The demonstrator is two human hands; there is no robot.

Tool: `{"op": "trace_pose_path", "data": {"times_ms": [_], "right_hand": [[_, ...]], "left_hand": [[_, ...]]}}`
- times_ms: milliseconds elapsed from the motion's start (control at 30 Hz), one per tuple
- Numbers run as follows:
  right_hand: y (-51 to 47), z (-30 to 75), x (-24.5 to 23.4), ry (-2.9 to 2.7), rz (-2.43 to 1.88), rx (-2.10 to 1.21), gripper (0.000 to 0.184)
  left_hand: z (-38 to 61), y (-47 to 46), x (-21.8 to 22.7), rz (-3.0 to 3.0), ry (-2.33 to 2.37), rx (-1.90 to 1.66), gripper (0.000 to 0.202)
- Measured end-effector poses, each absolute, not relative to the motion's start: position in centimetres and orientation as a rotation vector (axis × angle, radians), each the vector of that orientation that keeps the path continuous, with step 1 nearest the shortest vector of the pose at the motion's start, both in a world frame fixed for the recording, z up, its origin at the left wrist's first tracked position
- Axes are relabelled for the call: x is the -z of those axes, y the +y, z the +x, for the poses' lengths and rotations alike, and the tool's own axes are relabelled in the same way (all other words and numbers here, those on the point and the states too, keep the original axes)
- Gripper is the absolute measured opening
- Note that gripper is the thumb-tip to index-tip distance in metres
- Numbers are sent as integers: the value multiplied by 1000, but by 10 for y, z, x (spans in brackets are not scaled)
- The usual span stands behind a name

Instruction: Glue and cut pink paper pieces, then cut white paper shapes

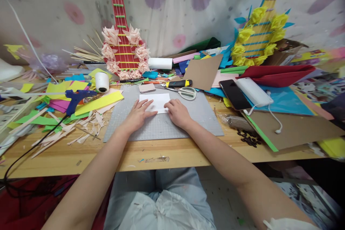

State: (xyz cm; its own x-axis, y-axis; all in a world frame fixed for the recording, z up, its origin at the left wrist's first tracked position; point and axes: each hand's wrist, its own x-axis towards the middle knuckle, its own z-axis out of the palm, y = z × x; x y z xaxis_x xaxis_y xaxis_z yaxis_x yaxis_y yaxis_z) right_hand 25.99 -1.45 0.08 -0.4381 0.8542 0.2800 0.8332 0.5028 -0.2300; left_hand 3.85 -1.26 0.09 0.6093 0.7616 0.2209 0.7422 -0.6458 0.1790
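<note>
A small sheet of white paper (159,100) lies on the grey cutting mat (199,125) in front of me. My left hand (138,115) rests flat on its left part, fingers spread and thumb stretched along the near edge. At the right edge, my right hand (177,112) is closed, its curled fingertips gripping the paper's border. Just behind the sheet are a small stack of pale card (147,88), scissors (188,93) with light handles and a yellow-and-black utility knife (179,83).
To the left lie a blue glue gun (77,100), its black cord and many paper scraps (81,129). A phone (234,94), a white power bank (253,91) and brown card (299,129) are at right. Red (124,43) and yellow (258,39) paper-flowered guitar models stand behind.
</note>
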Motion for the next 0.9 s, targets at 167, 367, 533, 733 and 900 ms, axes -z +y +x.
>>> {"op": "trace_pose_path", "data": {"times_ms": [167, 367, 533, 733, 900], "right_hand": [[-12, 258, 3, -2439, -1266, -168, 31], [-4, 257, 8, -2172, -1268, -377, 20], [0, 258, 6, -2070, -1365, -562, 17], [1, 258, 6, -2017, -1416, -665, 22], [2, 258, 8, -2048, -1413, -637, 23]], "left_hand": [[37, -10, 3, 2503, 1328, -707, 65], [37, -5, 4, 2006, 1564, -927, 44], [37, -2, 6, 1981, 1577, -841, 48], [38, -4, 4, 1969, 1587, -806, 51], [40, -10, -3, 2161, 1631, -743, 62]]}}
